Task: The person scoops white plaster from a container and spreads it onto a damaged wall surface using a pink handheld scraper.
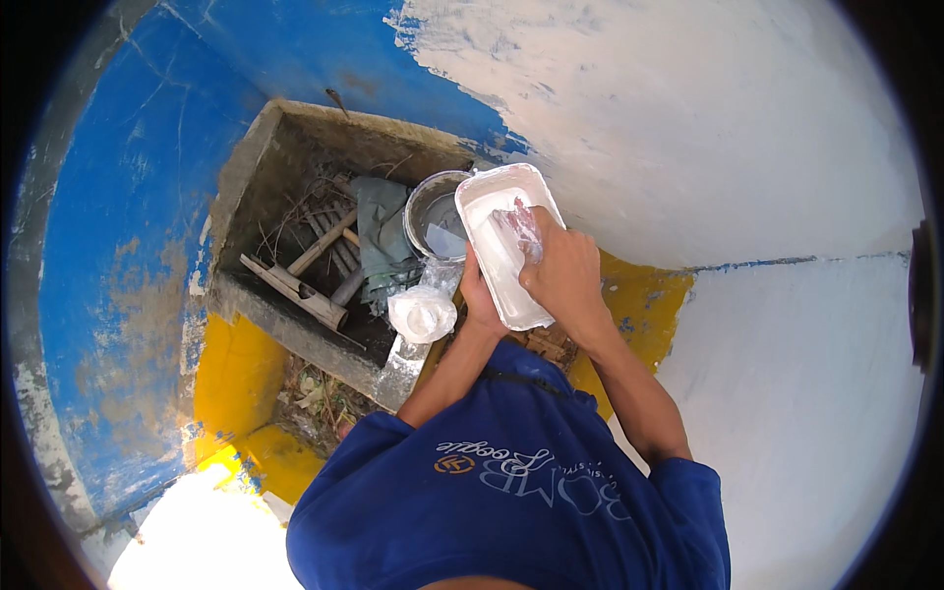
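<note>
My left hand [479, 295] grips the side of a white rectangular tub [526, 317], held up at a tilt in front of my chest. White paste coats the inside of the tub. Over its right side, my right hand [570, 264] is closed on a flat scraper [504, 232] smeared with white. The scraper's lower end is inside the tub, against the paste. My fingers cover part of its handle, so its full shape is hidden.
Left of the tub, a round bucket [411, 218] and an opened plastic bag of white material [423, 317] sit by a concrete trough [295, 329]. Bamboo pieces [305, 295] and a grey-green cloth [382, 221] lie in it. A partly white-coated wall [688, 128] rises ahead and right.
</note>
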A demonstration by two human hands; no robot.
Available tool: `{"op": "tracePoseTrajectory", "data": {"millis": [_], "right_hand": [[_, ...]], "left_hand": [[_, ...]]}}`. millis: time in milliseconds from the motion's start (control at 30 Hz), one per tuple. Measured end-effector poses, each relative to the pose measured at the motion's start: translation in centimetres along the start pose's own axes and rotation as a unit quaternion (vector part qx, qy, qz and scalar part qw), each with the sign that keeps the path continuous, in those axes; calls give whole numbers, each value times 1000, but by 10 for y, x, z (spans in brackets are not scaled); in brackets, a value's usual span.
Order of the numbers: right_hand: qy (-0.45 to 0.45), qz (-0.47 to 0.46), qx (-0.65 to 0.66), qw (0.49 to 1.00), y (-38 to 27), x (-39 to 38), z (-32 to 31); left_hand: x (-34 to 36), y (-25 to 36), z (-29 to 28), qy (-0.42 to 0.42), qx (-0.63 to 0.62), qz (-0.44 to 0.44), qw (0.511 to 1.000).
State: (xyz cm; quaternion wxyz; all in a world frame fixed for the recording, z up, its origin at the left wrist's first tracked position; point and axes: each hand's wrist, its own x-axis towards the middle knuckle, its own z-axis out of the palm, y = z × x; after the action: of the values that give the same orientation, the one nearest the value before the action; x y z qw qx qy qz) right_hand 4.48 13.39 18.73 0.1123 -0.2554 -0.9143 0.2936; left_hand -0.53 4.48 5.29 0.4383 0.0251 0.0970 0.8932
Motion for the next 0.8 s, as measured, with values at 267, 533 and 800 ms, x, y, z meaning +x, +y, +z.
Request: {"op": "tracePoseTrajectory", "data": {"millis": [267,533,800], "right_hand": [[-3,0,28,1000,4,-2,4],[24,26,24,999,2,4,2],[20,17,12,1000,2,4,-1]], "left_hand": [[1,0,2,-31,-27,-11,999],[3,0,-2,-52,-48,-15,997],[3,0,0,22,19,-17,999]]}}
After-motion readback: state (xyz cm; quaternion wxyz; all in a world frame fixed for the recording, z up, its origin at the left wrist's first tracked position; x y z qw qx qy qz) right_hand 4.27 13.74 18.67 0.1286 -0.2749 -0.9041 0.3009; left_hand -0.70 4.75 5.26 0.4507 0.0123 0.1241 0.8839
